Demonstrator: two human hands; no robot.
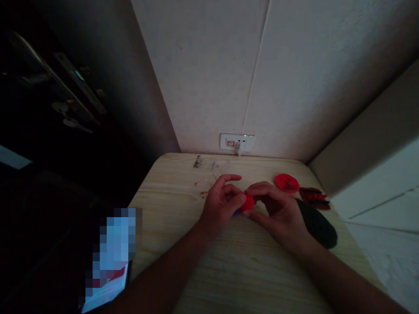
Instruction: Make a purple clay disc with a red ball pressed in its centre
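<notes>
Over the middle of the wooden table, a small, rounded red piece of what looks like modelling clay [248, 203] sits between my two hands. My left hand [224, 200] presses its thumb on the left side of the clay, with the index finger raised and bent. From the other side, my right hand [278, 213] pinches the clay between thumb and fingertips. A bit of something blue [236, 213] shows just under my left thumb; its shape is mostly hidden. Right of my hands lies a flat red disc [286, 182] with dark marks on it.
Beside the red disc rests a dark red piece with black and bright red strips [314, 198]. A large dark oval [317, 224] lies by my right wrist. Dark smudges [197, 162] mark the table [170, 196]. A plugged wall socket [237, 142] and a lit, pixelated screen [109, 279] are nearby.
</notes>
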